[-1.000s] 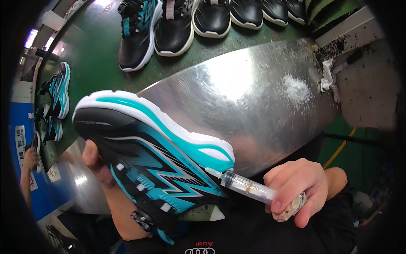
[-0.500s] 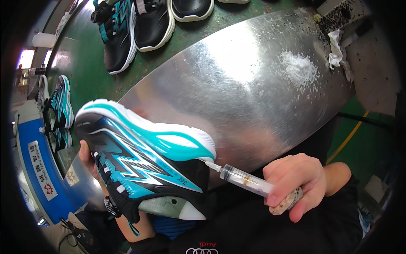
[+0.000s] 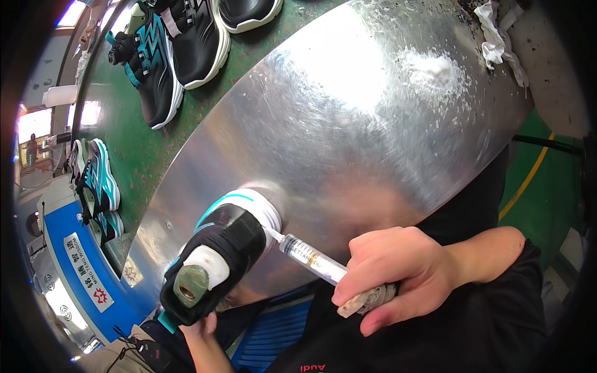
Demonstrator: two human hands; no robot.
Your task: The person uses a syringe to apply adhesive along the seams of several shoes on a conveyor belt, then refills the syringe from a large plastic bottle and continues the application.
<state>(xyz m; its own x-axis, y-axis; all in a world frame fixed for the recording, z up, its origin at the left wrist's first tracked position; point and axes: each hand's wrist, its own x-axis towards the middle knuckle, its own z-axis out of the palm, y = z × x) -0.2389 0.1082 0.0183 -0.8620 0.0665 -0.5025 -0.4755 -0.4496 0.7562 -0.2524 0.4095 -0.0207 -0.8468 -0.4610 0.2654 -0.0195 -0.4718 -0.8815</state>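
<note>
A black, white and teal sneaker [image 3: 242,235] stands over the metal sheet with its heel turned toward me. A shoe last [image 3: 191,283], dull green and white, fills its opening. My left hand [image 3: 207,327] grips the shoe from the near side; most of its fingers are hidden behind it. In my right hand [image 3: 398,273] is a clear syringe [image 3: 314,258], its rear end wrapped in pale crumpled material. The syringe's fine tip meets or nearly meets the seam between the black heel and the white sole. Contact is too small to make out.
The shiny metal sheet [image 3: 298,155] bears a patch of white powder [image 3: 435,78]. Crumpled white paper [image 3: 491,37] lies at the far right. Several sneakers [image 3: 152,68] stand on the green table [image 3: 127,137], with more [image 3: 99,177] at left beside a blue machine [image 3: 87,261].
My left hand has turned the sneaker from its side view so the heel and opening now face me. My right hand and the syringe have moved left, staying at the sole seam. The view has shifted.
</note>
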